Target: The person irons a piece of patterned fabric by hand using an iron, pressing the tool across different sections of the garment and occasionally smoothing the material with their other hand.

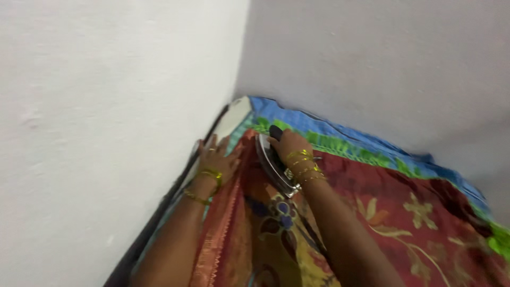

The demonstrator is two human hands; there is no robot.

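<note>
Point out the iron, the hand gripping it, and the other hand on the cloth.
iron [273, 167]: head view, on its metal soleplate edge.
right hand [289, 144]: head view, on the back of the hand gripping the handle.
left hand [217, 158]: head view, on the back of the hand, flat on the cloth.

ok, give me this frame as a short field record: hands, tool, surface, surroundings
left hand: flat on the cloth, fingers spread, near the corner
right hand: gripping the handle of the iron
iron: soleplate down on the red patterned cloth
padding: blue and green cloth along the far edge
surroundings: white walls meeting at a corner
</note>
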